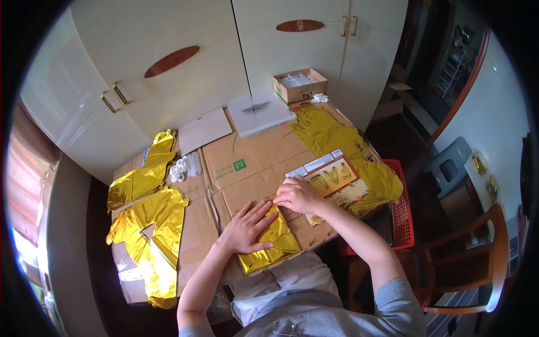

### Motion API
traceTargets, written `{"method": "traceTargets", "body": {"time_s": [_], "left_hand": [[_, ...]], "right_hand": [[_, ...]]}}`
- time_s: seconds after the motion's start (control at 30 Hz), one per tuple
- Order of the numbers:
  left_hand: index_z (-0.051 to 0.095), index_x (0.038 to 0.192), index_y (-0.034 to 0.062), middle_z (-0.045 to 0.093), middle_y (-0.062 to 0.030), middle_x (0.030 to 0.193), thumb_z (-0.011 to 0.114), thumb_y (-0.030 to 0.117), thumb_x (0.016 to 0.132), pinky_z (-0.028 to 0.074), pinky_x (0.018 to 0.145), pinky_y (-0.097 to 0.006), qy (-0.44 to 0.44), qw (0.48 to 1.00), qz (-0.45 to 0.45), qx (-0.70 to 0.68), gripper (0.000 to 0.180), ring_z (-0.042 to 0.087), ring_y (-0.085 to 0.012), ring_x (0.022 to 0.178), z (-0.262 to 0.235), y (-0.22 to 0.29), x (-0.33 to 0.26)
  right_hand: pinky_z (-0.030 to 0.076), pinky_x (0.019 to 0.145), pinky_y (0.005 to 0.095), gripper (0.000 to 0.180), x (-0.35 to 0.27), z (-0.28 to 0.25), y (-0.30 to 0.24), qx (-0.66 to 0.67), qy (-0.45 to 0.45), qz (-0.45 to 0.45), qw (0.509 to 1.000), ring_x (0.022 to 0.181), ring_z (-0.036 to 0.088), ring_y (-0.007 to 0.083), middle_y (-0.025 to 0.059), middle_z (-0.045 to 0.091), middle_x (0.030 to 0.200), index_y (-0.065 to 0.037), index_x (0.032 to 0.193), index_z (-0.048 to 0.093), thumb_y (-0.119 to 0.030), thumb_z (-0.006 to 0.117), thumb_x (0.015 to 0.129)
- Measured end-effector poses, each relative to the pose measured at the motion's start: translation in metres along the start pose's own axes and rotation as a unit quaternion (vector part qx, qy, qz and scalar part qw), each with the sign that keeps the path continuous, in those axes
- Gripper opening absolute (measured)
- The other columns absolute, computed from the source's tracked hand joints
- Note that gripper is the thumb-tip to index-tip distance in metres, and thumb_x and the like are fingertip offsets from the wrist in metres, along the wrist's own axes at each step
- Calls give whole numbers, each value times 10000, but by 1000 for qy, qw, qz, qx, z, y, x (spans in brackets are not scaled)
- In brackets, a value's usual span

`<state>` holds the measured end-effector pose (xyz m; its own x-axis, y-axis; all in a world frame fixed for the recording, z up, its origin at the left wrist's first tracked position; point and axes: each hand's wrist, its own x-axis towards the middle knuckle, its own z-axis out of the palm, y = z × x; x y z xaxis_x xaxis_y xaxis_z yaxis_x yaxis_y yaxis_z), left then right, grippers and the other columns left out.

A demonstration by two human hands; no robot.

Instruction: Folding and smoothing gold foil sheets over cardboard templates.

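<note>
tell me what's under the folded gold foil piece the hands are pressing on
The folded gold foil piece lies on flattened brown cardboard. The left hand presses it flat; the right hand pinches its top edge. Anything beneath the foil is hidden.

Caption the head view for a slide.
Both hands, left and right, press a folded gold foil balloon flat on a cardboard-covered table.

Left hand (247, 226) presses flat on a folded gold foil balloon (271, 242), right hand (297, 195) pinches its top edge, over a cardboard-covered table (247, 168).
</note>
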<state>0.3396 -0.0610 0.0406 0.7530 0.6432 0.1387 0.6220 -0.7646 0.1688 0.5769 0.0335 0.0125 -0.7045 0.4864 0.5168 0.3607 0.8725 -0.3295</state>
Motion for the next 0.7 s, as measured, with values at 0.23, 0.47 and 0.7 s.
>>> {"method": "traceTargets", "body": {"time_s": [0.23, 0.47, 0.7], "left_hand": [[426, 1430, 82, 364, -224, 1489, 420, 708, 874, 209, 1157, -519, 1, 1000, 9, 12, 837, 315, -353, 1409, 3, 0, 0], [423, 1448, 172, 295, -198, 1535, 381, 585, 954, 165, 1168, -527, -19, 1000, 5, 21, 646, 244, -351, 1442, 7, -2, -3], [442, 1441, 244, 259, -145, 1565, 362, 425, 1003, 126, 1185, -518, -33, 999, -14, 10, 480, 217, -288, 1461, 9, -2, -4]], "right_hand": [[440, 922, 341, 147, -6, -9, -22, -42, 21, -40, 998, 1056, 596, 172, 9, 705, 1003, -87, 934, 738, -159, 698, 813], [322, 1110, 433, 508, -33, -4, -58, -71, -105, 14, 992, 1342, 441, 254, 129, 484, 1431, -12, 1338, 511, -280, 606, 918], [325, 1099, 427, 439, -32, 0, -50, -55, -102, 45, 992, 1339, 449, 258, 115, 562, 1356, -32, 1321, 546, -267, 564, 951]]}}
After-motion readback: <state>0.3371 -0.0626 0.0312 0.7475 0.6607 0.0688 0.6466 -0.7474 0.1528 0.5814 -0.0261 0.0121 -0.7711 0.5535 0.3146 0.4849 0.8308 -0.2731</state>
